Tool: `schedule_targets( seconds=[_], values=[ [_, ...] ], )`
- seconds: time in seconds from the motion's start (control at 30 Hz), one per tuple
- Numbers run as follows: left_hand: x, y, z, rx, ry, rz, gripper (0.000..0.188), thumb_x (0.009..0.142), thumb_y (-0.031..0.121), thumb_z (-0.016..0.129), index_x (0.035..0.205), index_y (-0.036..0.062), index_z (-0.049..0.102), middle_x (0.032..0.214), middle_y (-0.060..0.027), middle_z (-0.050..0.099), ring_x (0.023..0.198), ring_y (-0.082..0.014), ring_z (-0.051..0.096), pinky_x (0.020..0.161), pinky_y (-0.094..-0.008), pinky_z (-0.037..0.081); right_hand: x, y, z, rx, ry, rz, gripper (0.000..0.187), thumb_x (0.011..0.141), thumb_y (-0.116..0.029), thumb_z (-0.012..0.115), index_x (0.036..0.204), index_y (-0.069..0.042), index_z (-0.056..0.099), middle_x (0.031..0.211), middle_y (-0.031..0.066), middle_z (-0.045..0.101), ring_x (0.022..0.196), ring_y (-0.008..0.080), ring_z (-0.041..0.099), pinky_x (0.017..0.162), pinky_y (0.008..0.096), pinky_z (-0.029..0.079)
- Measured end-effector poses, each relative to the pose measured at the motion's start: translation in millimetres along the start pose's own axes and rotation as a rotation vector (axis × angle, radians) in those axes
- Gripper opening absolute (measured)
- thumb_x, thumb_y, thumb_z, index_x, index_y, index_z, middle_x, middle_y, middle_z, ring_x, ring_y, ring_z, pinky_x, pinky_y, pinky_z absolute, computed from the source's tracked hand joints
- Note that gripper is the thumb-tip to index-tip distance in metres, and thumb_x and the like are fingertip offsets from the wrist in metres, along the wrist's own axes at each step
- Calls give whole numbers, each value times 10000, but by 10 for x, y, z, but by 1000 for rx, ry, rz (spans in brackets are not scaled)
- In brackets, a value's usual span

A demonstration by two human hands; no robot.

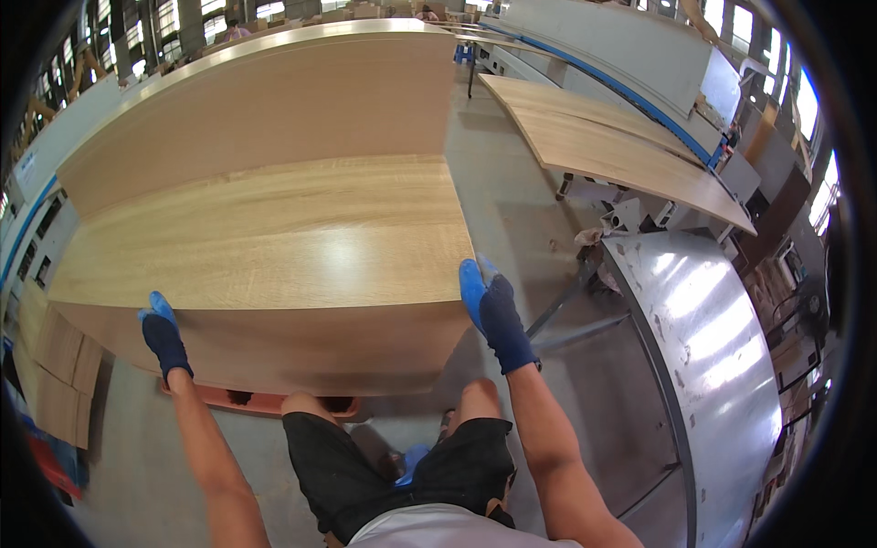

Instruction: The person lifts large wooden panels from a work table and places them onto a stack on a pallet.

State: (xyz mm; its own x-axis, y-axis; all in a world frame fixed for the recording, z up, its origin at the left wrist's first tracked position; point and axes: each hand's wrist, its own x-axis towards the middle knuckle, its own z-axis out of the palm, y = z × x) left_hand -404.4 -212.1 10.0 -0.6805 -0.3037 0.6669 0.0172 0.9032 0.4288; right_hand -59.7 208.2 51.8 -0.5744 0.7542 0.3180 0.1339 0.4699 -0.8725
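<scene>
A wide, light wood-grain board (301,233) lies flat on top of a tall stack with a plain brown front side (301,342). Both my hands wear dark blue gloves with brighter blue fingers. My left hand (164,338) is at the board's front edge toward its left end, its fingertips showing at the rim. At the front right corner, my right hand (494,306) grips the board's edge, fingers against the corner. The undersides of both grips are hidden.
Behind rises a taller stack (301,100). An orange-red pallet (215,396) shows under the near stack. To the right stand a curved shiny metal table (703,356) and more wood-grain boards (603,137) beside a long grey machine (603,46). Brown panels (68,365) sit at far left.
</scene>
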Motion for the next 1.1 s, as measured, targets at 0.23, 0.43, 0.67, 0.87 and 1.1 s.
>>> schedule_targets(
  seconds=[0.23,0.43,0.67,0.87,1.1],
  values=[
    [48,-221,59,-1001,-6,-137,399,925,271,442,1055,-95,534,1035,-218,587,923,-260,570,786,-336,433,70,349,-277,1021,-128,194,549,856,-412,514,1253,-44,425,1141,141,535,1034,264,527,893,385,397],
    [-1208,-361,311,-1192,-344,-428,271,920,175,449,1048,-43,547,797,-34,547,684,-125,504,655,-267,453,560,643,-1272,1542,55,266,527,824,-475,539,1221,-151,419,1208,93,481,1063,251,490,924,415,362],
    [-3235,833,-455,-1054,-1016,-205,178,838,193,489,672,127,480,585,46,406,510,-64,366,442,-235,282,873,757,-1822,1409,263,130,439,827,-255,573,1211,-94,437,1168,90,524,1045,273,522,899,447,413],
    [-3745,1232,-1001,-1043,-1327,66,284,835,140,533,1038,-53,583,933,-87,633,852,-134,556,773,-278,440,-529,673,-1666,1311,485,27,464,821,-166,546,1230,3,406,1161,145,524,1046,272,531,897,378,433],
    [-3739,1923,-1543,-1278,-1872,94,375,866,205,520,1141,-50,512,1064,-118,578,944,-165,548,835,-290,430,-2121,356,-1752,1126,728,220,460,848,-178,502,1241,34,389,1190,170,501,1043,274,529,887,376,432]
  ],
)
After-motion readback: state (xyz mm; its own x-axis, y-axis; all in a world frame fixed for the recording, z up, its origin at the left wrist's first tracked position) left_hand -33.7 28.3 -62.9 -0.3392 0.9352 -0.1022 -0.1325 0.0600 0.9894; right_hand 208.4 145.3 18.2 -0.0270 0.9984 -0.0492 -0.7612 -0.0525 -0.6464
